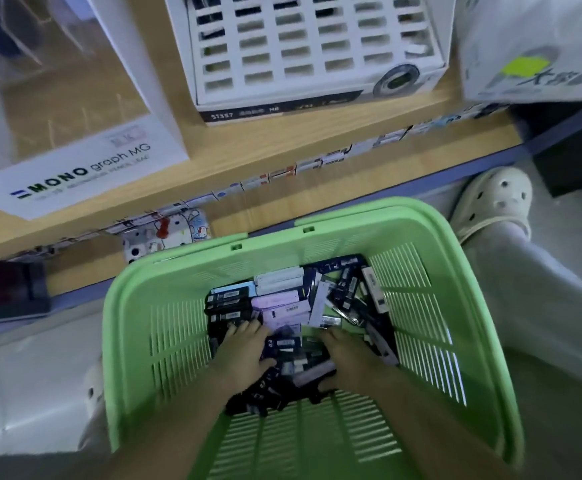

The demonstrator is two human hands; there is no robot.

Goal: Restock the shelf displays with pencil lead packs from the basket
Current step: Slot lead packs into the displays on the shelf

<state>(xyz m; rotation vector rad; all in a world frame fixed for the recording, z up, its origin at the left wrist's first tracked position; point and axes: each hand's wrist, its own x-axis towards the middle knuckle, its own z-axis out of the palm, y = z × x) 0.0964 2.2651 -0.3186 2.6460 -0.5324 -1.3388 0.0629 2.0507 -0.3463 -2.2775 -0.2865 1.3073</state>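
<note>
Pick step: L hand (244,351) & R hand (348,358) were among pencil lead packs (275,306) in the green basket (386,216), L fingers (244,329) spread flat, R grip can't tell; next needed a pinch-lift to the slotted display (317,69).

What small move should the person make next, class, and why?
Probably close the right hand on the pale pack by its thumb and lift it out: both it and the left hand are down among loose packs in the green basket, and the white slotted display stands on the shelf just beyond.
</note>
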